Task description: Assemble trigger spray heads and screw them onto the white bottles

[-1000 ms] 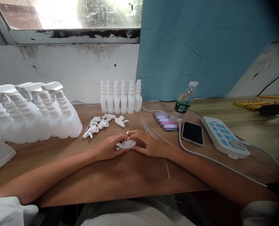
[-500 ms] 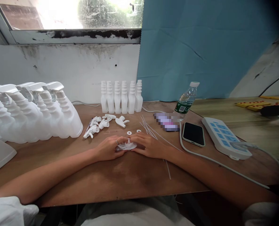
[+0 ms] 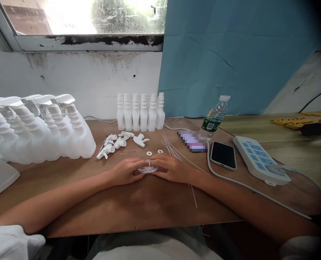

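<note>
Low over the table, near its middle, both my hands meet at a white trigger spray head (image 3: pixel 147 169). My left hand (image 3: pixel 126 171) is closed on its left end, with a ring on one finger. From the other side, my right hand (image 3: pixel 172 168) grips it with bent fingers, thumb low at the near edge. A small rounded white piece stands up between my fingertips, and the fingers partly cover it. Just beyond lie two flat white washers, one washer (image 3: pixel 149 153) in front of my fingertips and another washer (image 3: pixel 160 151) beside my right knuckles.
Loose trigger heads (image 3: pixel 120 143) lie behind my left hand. Small white bottles (image 3: pixel 143 115) line the wall; large spray bottles (image 3: pixel 68 139) stand left. Thin white tubes (image 3: pixel 171 146) run under my right forearm. Rightward are a water bottle (image 3: pixel 211 124), a phone (image 3: pixel 223 155) and a power strip (image 3: pixel 260 159).
The fingertips have shifted slightly around the upright piece, which now shows a wider, rounded top instead of a narrow stem. Both hands stay in place on the spray head.
</note>
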Demonstrator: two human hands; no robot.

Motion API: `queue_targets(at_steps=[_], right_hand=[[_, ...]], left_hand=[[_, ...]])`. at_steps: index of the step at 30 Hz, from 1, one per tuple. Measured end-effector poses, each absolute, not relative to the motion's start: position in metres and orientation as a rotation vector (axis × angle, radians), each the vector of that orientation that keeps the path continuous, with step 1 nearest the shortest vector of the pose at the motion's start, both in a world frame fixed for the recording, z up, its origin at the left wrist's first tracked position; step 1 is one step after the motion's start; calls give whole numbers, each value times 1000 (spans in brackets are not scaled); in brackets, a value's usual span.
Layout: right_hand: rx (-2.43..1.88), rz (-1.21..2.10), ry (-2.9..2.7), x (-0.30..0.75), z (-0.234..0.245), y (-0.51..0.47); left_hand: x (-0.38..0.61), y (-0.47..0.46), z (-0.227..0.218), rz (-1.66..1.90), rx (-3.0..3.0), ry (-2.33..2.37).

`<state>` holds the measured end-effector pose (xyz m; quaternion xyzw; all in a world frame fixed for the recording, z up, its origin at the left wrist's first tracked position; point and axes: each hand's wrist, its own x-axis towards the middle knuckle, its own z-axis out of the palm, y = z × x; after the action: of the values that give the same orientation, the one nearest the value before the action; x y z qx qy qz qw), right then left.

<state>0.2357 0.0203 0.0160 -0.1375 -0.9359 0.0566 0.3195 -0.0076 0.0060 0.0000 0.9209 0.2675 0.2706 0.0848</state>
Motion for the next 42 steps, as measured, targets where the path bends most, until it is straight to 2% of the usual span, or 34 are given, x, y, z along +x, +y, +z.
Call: queue_targets(at_steps=[8,15,20,23,26,29,36,42], right_hand=[[-336,79,-2489,234,19,21],[-547,278,-2382,249,30,27],[-692,-55,-2317,273,40,46],[-992,-162,-2352,286,48,53],[-1407,-114,-2377,295,57,57],[-1631,-10,-2461,303,62,61],[-1944,454,-2545,311,56,64],[-2003,386,-2388,308,62,62]], left_hand=[[-5,4,3,779,2681,869],[-3,3,7,729,2520,1126],[-4,6,4,794,2536,1062],[-3,7,4,836,2551,1041],[-3,6,3,834,2574,1049],[-4,6,3,786,2610,1069],[-4,3,7,743,2590,1116],[-2,2,9,721,2590,1124]])
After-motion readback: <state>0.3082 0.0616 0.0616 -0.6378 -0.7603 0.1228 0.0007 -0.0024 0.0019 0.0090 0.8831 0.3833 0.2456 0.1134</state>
